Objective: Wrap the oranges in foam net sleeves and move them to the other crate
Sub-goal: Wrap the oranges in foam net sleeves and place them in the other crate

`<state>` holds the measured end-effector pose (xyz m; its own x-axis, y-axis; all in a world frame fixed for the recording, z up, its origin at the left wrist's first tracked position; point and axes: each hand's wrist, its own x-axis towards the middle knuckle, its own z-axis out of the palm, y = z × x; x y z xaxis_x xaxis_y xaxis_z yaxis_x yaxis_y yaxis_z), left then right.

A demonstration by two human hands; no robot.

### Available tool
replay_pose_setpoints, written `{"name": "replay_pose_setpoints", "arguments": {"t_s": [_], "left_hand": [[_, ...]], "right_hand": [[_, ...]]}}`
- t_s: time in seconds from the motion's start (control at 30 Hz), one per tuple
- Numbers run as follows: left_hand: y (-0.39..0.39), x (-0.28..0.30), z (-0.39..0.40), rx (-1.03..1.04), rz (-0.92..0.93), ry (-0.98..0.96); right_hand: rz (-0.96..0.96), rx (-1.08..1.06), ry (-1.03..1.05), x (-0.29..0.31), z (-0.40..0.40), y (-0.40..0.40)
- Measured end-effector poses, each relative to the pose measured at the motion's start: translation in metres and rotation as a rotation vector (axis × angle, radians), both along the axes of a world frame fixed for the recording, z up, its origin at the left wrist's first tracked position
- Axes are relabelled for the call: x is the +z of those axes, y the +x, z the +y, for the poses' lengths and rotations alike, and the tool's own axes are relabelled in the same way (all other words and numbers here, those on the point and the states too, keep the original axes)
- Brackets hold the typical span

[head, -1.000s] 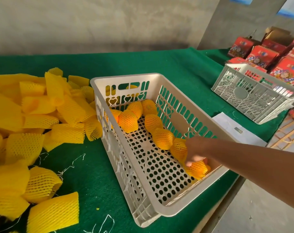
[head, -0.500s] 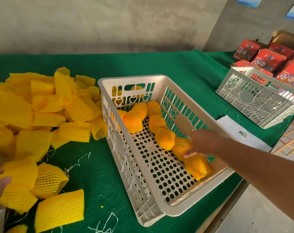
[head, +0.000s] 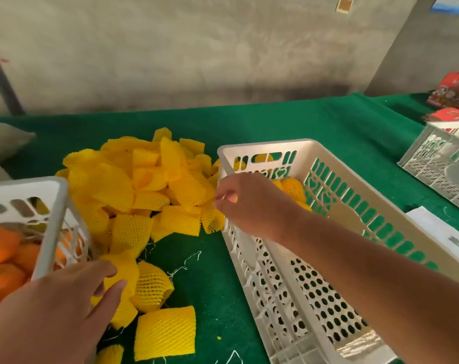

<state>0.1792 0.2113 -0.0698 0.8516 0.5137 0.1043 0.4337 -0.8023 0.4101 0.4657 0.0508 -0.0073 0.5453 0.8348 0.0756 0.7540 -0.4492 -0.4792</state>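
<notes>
Head view: nearest, left hand (head: 57, 306) with loosely spread fingers rests on a yellow foam net sleeve (head: 123, 282), a mesh tube lying on green cloth (head: 210, 279), long axis unclear. Right hand (head: 249, 203) hovers over cream crate (head: 328, 258), fingers curled near the sleeve pile (head: 144, 185); its grasp I cannot tell. Bare oranges (head: 2, 258) sit in left crate (head: 52, 227).

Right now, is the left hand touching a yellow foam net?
Touching. The head view shows the left hand with fingertips resting on a yellow foam net beside the orange crate.

The right hand (head: 252, 203) hides most wrapped oranges (head: 292, 187); the left crate (head: 52, 206) is cut off.
</notes>
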Motion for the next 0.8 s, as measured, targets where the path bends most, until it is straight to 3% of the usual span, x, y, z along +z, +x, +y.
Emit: {"name": "replay_pose_setpoints", "arguments": {"t_s": [0.1,0.2,0.27,0.4,0.57,0.8], "left_hand": [[0.007,0.024,-0.006,-0.071,-0.03,0.193],[0.009,0.031,-0.016,-0.154,0.112,0.168],[0.008,0.026,-0.016,-0.097,0.043,0.196],[0.014,0.024,-0.017,-0.106,0.14,0.284],[0.014,0.025,-0.014,-0.106,0.167,0.237],[0.015,0.027,-0.011,-0.138,0.112,0.151]], "right_hand": [[-0.042,0.09,-0.256,-0.029,0.051,-0.011],[-0.113,0.135,-0.558,-0.063,0.093,-0.01],[-0.179,0.188,-0.738,-0.087,0.115,-0.005],[-0.298,0.323,-0.99,-0.126,0.135,0.001],[-0.286,0.216,-0.892,-0.128,0.14,-0.005],[0.214,0.192,-0.292,-0.042,0.08,-0.038]]}}
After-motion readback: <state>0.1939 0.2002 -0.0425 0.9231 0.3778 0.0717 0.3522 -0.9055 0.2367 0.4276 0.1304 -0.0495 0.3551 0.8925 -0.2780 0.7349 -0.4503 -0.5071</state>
